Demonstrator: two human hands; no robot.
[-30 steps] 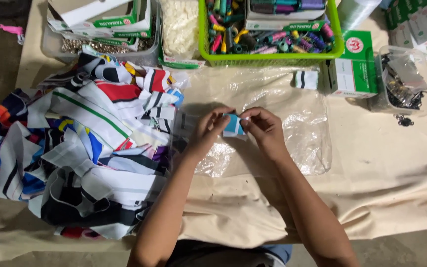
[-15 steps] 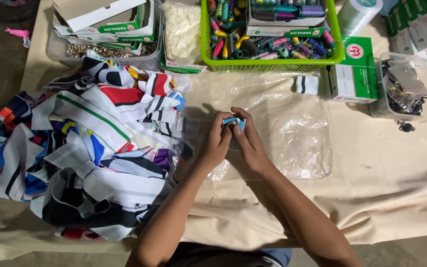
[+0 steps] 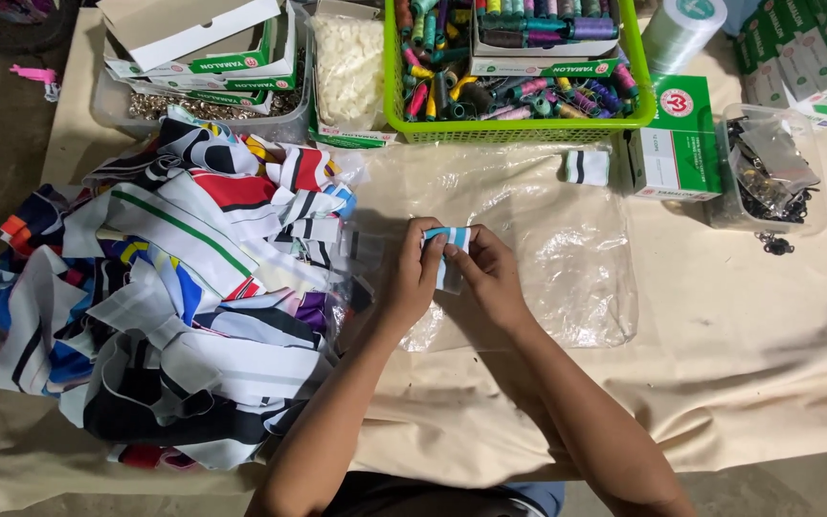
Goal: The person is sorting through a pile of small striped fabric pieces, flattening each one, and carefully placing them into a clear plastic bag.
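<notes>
A small blue-and-white striped fabric piece (image 3: 446, 251) is pinched between the left hand (image 3: 415, 278) and right hand (image 3: 490, 280), above a clear plastic sheet (image 3: 567, 239), right of the heaped striped fabric strips (image 3: 165, 297).

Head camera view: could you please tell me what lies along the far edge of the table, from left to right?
Clear bin of metal bits → bag of white pieces → green basket of thread spools → green-and-white box → clear tub of dark clips.

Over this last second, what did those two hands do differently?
The left hand and right hand drew closer together, folding the small blue-and-white fabric piece tighter between the fingers. Both kept hold of it. The heap of fabric strips, clear plastic sheet and green basket stayed put.
</notes>
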